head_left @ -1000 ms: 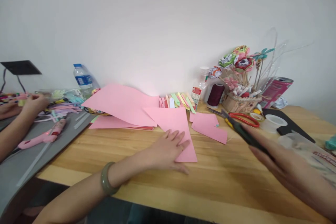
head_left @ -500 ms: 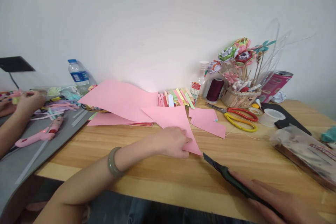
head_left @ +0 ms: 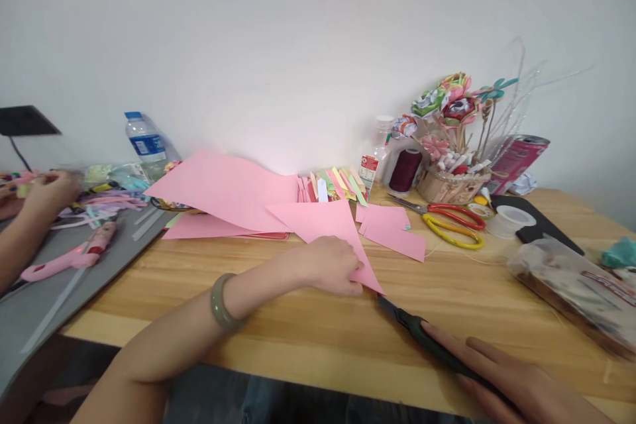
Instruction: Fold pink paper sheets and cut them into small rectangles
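My left hand [head_left: 332, 266], a bangle on its wrist, presses on a folded piece of pink paper [head_left: 328, 220] with its fingers curled over the right part. The paper lies on the wooden table and tapers to a point at its near right corner. In my right hand [head_left: 497, 368] is a dark utility knife [head_left: 422, 334], its blade out and pointing up and left. The blade tip is at that near corner of the paper; whether it is inside the fold I cannot tell. Two smaller cut pink pieces [head_left: 395, 238] lie just right of the paper.
Large pink sheets [head_left: 223, 185] lie at the back left beside colourful paper strips [head_left: 342, 185]. Scissors [head_left: 452, 222], a thread spool [head_left: 405, 171], a flower basket [head_left: 452, 185] and a plastic-wrapped pack [head_left: 576, 291] stand right. A co-worker's hand [head_left: 52, 195] and a pink glue gun [head_left: 74, 255] are left.
The utility knife has moved slightly left, bringing its blade tip to the paper's near corner. My left hand still presses on the paper, shifted a little right.
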The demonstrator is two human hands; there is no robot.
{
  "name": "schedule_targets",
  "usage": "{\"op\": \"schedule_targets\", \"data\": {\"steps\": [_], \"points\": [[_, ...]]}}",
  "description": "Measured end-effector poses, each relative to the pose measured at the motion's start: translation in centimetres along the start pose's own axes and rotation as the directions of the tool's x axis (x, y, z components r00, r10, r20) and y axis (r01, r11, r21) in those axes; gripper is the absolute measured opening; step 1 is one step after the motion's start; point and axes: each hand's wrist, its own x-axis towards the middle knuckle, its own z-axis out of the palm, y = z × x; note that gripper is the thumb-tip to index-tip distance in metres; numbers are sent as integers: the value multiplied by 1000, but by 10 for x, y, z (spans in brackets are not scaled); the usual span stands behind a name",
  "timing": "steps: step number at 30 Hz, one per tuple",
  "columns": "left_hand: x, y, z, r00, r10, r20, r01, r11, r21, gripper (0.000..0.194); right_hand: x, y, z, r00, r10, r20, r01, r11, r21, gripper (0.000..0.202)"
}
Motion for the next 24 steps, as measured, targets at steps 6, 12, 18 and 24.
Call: {"op": "schedule_targets", "data": {"steps": [6,12,18,24], "points": [[-1,1,1,1000,9,1,-9,1000,6,35,4,-6,-6,1000,-1,27,2,999,-42,49],[-2,1,2,1000,-1,-15,1,1000,-1,35,4,-10,-6,1000,-19,10,20,999,-48,48],[-2,1,2,1000,0,-3,0,1000,8,33,7,-12,-7,999,-32,6,32,993,-118,48],[-7,4,-1,1000,-21,-5,21,1000,-13,54,6,-19,-8,996,-70,-49,62,987,-150,48]]}}
